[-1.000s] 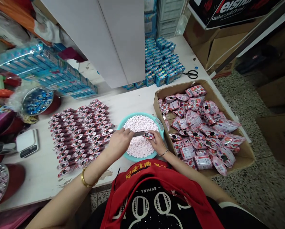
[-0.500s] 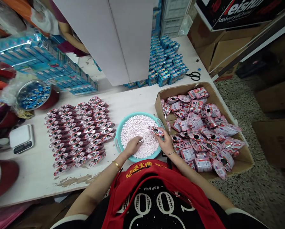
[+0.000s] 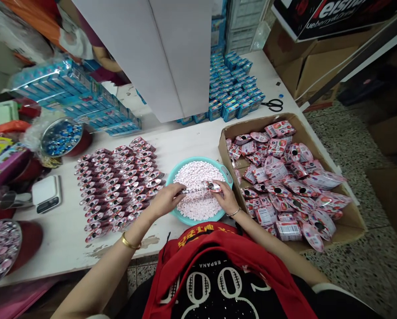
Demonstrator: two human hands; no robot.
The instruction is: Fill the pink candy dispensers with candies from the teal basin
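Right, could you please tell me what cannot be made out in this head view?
In the head view:
- The item in the left hand: the fingers hide most of it.
- The packet in the right hand: the fingers cover part of it.
- The labels in the carton: too small to read.
- The sign: cut off by the top edge.

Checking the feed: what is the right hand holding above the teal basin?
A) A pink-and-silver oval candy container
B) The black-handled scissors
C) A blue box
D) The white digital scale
A. The right hand grips the pink-and-silver oval candy container above the teal basin, while the left hand holds a slim metal scoop against it.
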